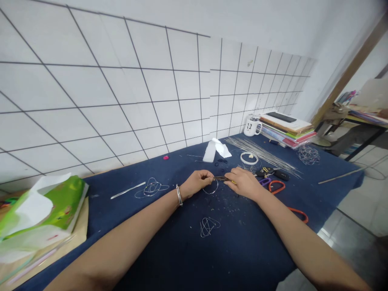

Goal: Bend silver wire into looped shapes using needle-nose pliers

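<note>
Table [242, 250]: covered in dark blue cloth, set against a white tiled wall; both my forearms stretch across it from the near edge and converge near its middle.

My left hand [197, 182]: fingers curled, thumb and fingertips pinching the left top of a wire ring; wrist resting on the cloth, a metal bangle [179, 195] around it.

My right hand [244, 184]: knuckles up, closed around small pliers, resting on the cloth just right of the ring.

Pliers [222, 178]: long axis roughly level, tip pointing left toward my left hand and meeting the ring's top; a bit of yellow handle shows under my fingers.

Wire ring [210, 188]: a thin loop hanging between my two hands, directly below the pliers' tip, its lower arc just above or on the cloth; I cannot tell which.

Other items: green tissue pack [45, 210] far left; stack of books [286, 129] and white mug [251, 127] at the far right corner; bundle of straight wires [266, 153] fanned beyond my right hand; orange-handled scissors [277, 186] just right of it; bent wire tangle [209, 225] near, between my forearms; another wire tangle [153, 188] left of my left hand.
</note>
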`<action>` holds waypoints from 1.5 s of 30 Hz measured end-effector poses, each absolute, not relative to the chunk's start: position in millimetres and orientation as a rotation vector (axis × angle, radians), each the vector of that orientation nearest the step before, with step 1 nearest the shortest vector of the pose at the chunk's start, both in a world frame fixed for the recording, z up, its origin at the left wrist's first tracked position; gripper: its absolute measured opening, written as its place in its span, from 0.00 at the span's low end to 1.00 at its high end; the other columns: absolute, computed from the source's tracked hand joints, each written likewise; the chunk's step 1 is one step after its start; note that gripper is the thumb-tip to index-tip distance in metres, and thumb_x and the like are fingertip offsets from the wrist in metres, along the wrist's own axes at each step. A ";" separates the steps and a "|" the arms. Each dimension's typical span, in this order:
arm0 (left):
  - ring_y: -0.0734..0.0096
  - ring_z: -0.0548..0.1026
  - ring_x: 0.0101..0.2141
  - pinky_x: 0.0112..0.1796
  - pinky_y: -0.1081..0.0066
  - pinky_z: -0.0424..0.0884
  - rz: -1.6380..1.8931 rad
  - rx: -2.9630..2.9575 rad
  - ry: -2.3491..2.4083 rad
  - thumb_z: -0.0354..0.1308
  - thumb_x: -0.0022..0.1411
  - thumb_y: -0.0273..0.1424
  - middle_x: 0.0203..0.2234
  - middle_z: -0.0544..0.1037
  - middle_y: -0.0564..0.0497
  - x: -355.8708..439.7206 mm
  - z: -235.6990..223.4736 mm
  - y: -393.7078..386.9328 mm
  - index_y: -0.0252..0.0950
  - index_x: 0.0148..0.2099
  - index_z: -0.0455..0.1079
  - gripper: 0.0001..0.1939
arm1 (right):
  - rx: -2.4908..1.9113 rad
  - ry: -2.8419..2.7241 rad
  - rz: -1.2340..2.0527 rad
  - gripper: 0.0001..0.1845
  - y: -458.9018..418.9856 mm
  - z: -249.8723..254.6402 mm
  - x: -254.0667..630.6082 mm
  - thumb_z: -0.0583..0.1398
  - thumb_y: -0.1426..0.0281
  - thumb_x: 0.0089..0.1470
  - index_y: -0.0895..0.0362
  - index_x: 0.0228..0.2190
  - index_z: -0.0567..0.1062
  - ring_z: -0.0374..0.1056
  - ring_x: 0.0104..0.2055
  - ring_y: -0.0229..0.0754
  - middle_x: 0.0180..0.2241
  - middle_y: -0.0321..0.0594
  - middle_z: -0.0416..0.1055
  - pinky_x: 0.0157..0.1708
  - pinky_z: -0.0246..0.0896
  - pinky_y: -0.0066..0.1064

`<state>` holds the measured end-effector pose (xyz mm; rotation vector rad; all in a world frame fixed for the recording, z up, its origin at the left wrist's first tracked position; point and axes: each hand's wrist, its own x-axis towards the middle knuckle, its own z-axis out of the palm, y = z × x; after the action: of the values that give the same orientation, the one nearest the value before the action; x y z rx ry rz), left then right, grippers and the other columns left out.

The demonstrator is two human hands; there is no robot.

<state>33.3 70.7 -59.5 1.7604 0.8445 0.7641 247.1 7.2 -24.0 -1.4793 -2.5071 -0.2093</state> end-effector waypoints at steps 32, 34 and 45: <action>0.81 0.58 0.20 0.22 0.79 0.54 0.827 1.746 0.835 0.54 0.51 0.33 0.19 0.65 0.56 36.0 -56.5 68.1 0.31 0.29 0.68 0.09 | -1.521 -2.468 -0.127 0.15 9.4 -28.1 245.4 0.49 0.61 0.57 0.54 0.40 0.69 0.59 0.39 0.40 0.32 0.41 0.65 0.37 0.52 0.30; 0.81 0.58 0.20 0.22 0.79 0.54 0.829 1.747 0.833 0.54 0.51 0.33 0.19 0.65 0.56 36.2 -57.2 68.6 0.32 0.29 0.68 0.09 | -1.511 -2.470 -0.150 0.15 9.8 -28.3 245.7 0.49 0.61 0.57 0.55 0.39 0.69 0.59 0.39 0.41 0.32 0.41 0.65 0.37 0.52 0.30; 0.80 0.60 0.22 0.23 0.79 0.56 0.846 1.784 0.874 0.53 0.52 0.34 0.21 0.66 0.54 37.2 -61.6 68.7 0.32 0.31 0.68 0.10 | -1.527 -2.484 -0.259 0.16 6.7 -25.2 245.0 0.48 0.61 0.57 0.54 0.40 0.69 0.59 0.37 0.41 0.31 0.41 0.65 0.34 0.50 0.30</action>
<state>37.2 68.7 -61.6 1.7835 0.8739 0.8460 245.0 6.7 -25.2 -1.5265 -2.4837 -0.2585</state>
